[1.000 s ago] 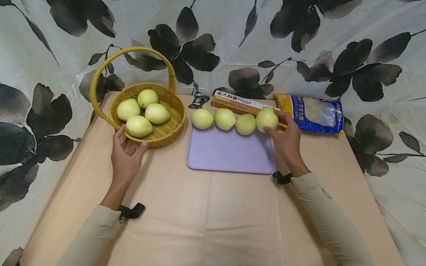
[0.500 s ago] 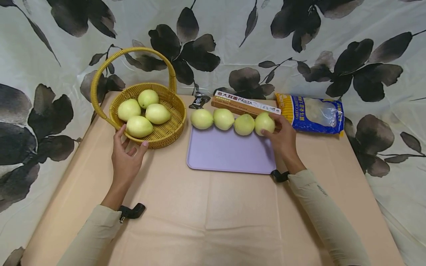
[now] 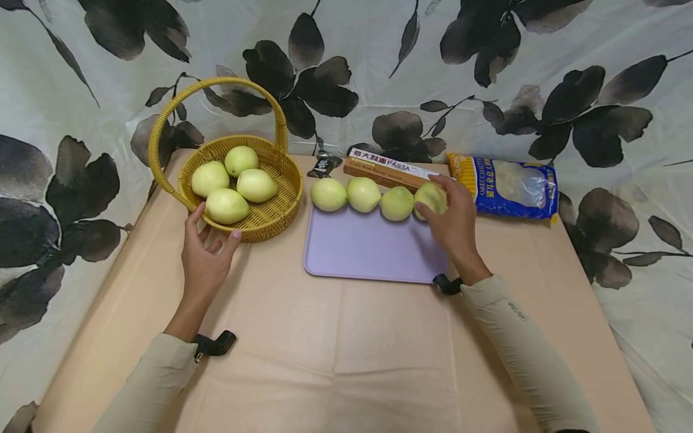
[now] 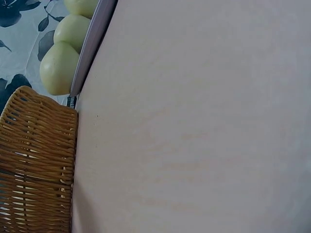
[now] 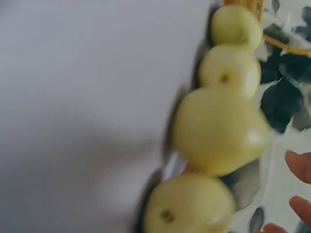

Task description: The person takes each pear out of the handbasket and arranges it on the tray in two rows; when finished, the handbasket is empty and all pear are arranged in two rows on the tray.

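Left hand [image 3: 207, 258], fingers apart, touches one basket [image 3: 271, 226] of four fruits [image 3: 227, 206]; right hand [image 3: 453, 216], fingers spread, flanks one tray's [image 3: 373, 248] end fruit [image 3: 429, 197] of four.

head view: fairly bright, flat diffuse light, soft shadows falling inward from both sleeves [image 3: 146, 382], right hand [image 3: 452, 213] putting a faint one on the tray [image 3: 373, 246]. Glare patches on the pasta bag [image 3: 517, 183], small print soft. Wide-angle stretch toward frame edges. Left wrist: dimmer, cool cast, basket [image 4: 39, 165] reads brown not yellow, soft shadow beside it, tabletop [image 4: 184, 121] low contrast. Right wrist: worst of the three, fruit [image 5: 218, 128] smeared, motion or focus can't tell, pale highlights on skins, fingers [image 5: 302, 167] soft too
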`<state>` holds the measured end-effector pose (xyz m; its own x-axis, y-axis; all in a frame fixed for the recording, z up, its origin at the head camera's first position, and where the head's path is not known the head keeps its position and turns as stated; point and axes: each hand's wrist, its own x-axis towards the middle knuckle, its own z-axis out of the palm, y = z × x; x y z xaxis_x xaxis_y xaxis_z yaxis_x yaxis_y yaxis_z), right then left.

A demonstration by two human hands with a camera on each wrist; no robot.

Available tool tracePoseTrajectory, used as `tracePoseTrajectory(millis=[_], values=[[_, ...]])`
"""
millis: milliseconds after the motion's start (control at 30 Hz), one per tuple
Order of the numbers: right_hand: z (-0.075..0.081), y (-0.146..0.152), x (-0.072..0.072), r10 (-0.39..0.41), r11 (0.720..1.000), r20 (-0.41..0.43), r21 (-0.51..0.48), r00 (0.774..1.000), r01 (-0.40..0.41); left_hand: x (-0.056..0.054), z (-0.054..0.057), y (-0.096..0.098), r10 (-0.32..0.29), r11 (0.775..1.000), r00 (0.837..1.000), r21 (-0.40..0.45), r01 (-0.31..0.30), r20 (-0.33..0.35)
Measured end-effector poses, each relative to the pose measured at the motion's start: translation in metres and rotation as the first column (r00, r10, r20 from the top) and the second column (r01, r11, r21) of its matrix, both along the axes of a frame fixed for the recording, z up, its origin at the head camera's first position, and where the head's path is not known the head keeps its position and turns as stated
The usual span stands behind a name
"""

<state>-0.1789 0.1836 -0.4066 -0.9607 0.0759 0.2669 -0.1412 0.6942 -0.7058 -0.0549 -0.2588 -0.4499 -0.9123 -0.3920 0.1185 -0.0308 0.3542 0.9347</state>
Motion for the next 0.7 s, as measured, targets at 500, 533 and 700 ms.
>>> tracePoseTrajectory(millis=[500, 533, 700], values=[[0.033, -0.079, 0.018, 0.212, 0.960, -0.319, -0.111, 0.924, -0.259, 0.001, 0.002, 0.001, 0.000, 1.000, 1.000, -0.006, 0.000, -0.006], [0.034, -0.084, 0.018, 0.224, 0.955, -0.328, -0.115, 0.918, -0.274, 0.001, 0.002, 0.001, 0.000, 1.000, 1.000, -0.007, 0.000, -0.004], [0.037, -0.105, 0.018, 0.271, 0.936, -0.346, -0.124, 0.898, -0.331, 0.001, 0.002, 0.001, -0.001, 1.000, 1.000, -0.013, 0.001, -0.004]])
